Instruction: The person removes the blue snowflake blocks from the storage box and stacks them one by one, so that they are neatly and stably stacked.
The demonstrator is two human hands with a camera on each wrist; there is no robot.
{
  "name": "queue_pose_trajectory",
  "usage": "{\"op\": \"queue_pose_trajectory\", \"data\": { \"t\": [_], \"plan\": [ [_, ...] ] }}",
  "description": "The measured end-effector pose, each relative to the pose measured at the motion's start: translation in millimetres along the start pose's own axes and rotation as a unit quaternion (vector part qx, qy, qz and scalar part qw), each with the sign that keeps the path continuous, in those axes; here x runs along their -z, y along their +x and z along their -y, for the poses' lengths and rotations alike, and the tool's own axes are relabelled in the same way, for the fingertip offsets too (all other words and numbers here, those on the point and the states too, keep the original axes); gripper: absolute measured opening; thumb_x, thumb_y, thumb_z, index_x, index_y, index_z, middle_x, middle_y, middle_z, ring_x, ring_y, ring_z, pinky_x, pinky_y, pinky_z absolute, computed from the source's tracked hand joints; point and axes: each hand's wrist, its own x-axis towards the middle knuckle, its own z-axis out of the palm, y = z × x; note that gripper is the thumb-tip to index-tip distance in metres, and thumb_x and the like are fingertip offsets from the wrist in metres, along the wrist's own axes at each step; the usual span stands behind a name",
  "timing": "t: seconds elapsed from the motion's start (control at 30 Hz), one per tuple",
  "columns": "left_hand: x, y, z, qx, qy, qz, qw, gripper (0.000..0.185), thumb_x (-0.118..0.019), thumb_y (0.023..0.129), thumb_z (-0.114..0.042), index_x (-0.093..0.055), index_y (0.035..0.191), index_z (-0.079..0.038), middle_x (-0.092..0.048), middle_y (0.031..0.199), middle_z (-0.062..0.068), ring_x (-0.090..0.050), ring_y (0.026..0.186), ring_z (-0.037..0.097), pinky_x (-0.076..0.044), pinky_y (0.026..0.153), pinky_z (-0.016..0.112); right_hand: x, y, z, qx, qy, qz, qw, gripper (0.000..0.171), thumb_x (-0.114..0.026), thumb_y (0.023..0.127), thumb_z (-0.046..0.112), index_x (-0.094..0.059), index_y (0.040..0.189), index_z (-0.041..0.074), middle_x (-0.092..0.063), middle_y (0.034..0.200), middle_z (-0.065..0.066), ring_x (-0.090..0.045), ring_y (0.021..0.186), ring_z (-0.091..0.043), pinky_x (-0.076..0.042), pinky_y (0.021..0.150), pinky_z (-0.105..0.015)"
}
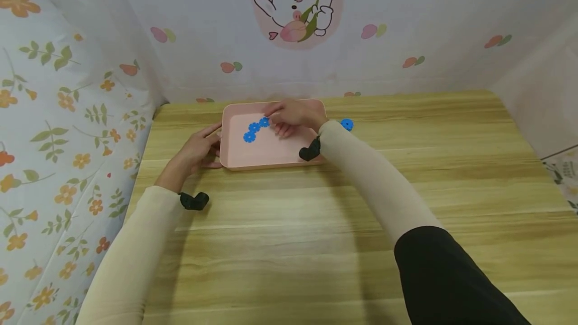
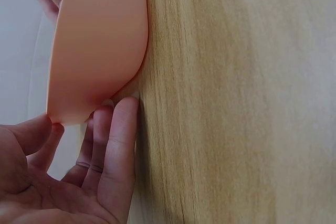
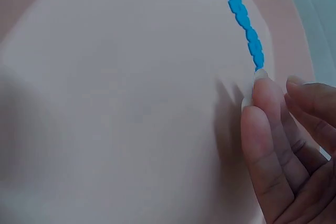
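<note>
Blue flower-shaped discs form a slanting row inside a shallow pink tray. My right hand reaches over the tray, its fingertips at the upper end of that row. The right wrist view shows two fingertips right at the lowest disc, with the thumb held apart; the fingers cover part of that end. At the tray's left wall is my left hand. In the left wrist view its thumb touches the rim and its extended fingers rest low against the corner of the tray.
Another blue disc lies on the wooden table just right of the tray. Behind the table hangs a white cloth with a rabbit print; a floral cloth covers the left side.
</note>
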Motion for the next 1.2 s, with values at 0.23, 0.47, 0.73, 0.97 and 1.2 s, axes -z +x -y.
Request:
{"op": "queue_pose_trajectory", "data": {
  "t": [0.23, 0.47, 0.73, 0.97, 1.2],
  "plan": [
    [0.2, -0.3, -0.3, -0.005, -0.001, 0.002, 1.0, 0.046, -0.042, 0.097, -0.032, -0.03, 0.141, -0.036, -0.051, 0.106, 0.017, -0.054, 0.076, 0.022, -0.052, 0.066, 0.045, -5.2, 9.8, 1.3, -0.002, -0.003, -0.01, 1.0, 0.034, -0.055, 0.091, 0.014, -0.055, 0.125, 0.013, -0.059, 0.071, -0.018, -0.061, 0.057, -0.028, -0.053, 0.06, -0.042],
    [-0.2, 1.1, -0.7, -0.004, -0.003, 0.004, 1.0, 0.046, -0.041, 0.098, -0.03, -0.03, 0.142, -0.035, -0.052, 0.108, 0.017, -0.055, 0.076, 0.022, -0.052, 0.065, 0.046, -9.3, 11.9, -3.4, -0.002, -0.013, -0.034, 0.999, 0.038, -0.061, 0.088, 0.017, -0.055, 0.125, 0.018, -0.059, 0.069, -0.016, -0.061, 0.055, -0.025, -0.053, 0.058, -0.041],
    [-0.3, -0.5, -0.5, -0.003, 0.001, 0.003, 1.0, 0.046, -0.042, 0.098, -0.031, -0.029, 0.142, -0.036, -0.051, 0.107, 0.017, -0.054, 0.076, 0.022, -0.052, 0.065, 0.045, -15.6, 14.2, -3.1, 0.004, -0.058, -0.053, 0.997, 0.032, -0.063, 0.086, 0.013, -0.061, 0.117, 0.016, -0.058, 0.064, -0.013, -0.058, 0.05, -0.022, -0.053, 0.054, -0.039],
    [-0.2, -2.8, -1.6, 0.001, 0.004, 0.0, 1.0, 0.046, -0.042, 0.097, -0.032, -0.029, 0.142, -0.036, -0.052, 0.107, 0.018, -0.054, 0.079, 0.024, -0.052, 0.066, 0.045, -17.2, 16.8, 0.3, -0.015, -0.093, -0.054, 0.994, 0.023, -0.065, 0.084, 0.011, -0.057, 0.106, 0.008, -0.06, 0.066, -0.012, -0.059, 0.051, -0.021, -0.053, 0.054, -0.036],
    [-0.4, -1.7, -1.6, 0.0, 0.008, 0.001, 1.0, 0.047, -0.041, 0.097, -0.033, -0.028, 0.142, -0.037, -0.051, 0.106, 0.017, -0.055, 0.08, 0.024, -0.052, 0.066, 0.044, -13.7, 10.5, 6.1, -0.039, -0.112, -0.044, 0.992, 0.02, -0.064, 0.086, 0.017, -0.056, 0.087, -0.002, -0.058, 0.065, -0.009, -0.06, 0.054, -0.02, -0.053, 0.058, -0.034]
  ]
}}
